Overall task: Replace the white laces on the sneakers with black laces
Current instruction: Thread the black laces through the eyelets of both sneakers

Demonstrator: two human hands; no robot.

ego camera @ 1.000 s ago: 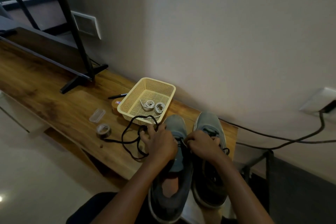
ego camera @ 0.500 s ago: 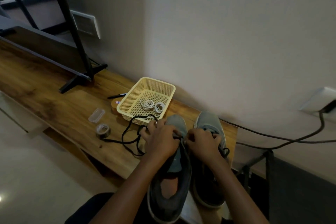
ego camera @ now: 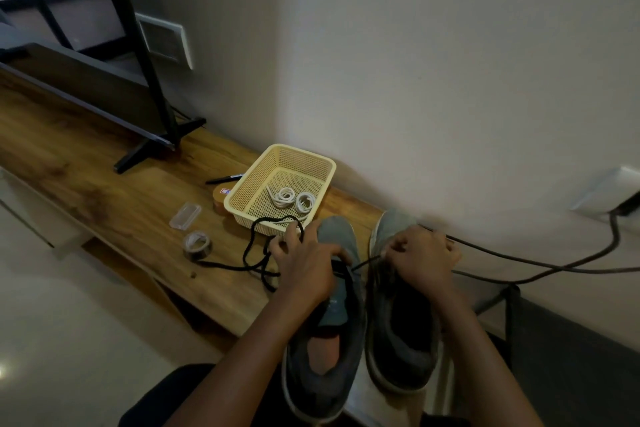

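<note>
The right hand (ego camera: 420,256) is closed into a fist, pinching the black lace (ego camera: 367,262) so that a short stretch runs taut from its fingers back to the eyelets of the left sneaker (ego camera: 337,232). A second ago both hands were bunched together over those eyelets; since then the right hand has drawn away sideways, on the side far from the basket (ego camera: 301,154), and now sits above the right sneaker (ego camera: 391,225). That probably means one end has just been pulled through an eyelet — the relacing of the left sneaker is under way, with most of the eyelets still to go.

The left hand (ego camera: 304,263) has its fingers curled over the left sneaker's throat, thumb on the tongue, holding it steady; whether it also pinches the lace I cannot tell.

Slack black lace lies in loops on the wooden shelf (ego camera: 104,191) just in front of the basket, touching its near wall. The white laces (ego camera: 291,199) lie coiled inside the basket, already off. A roll of tape (ego camera: 197,244) sits left of the basket's near corner.
</note>
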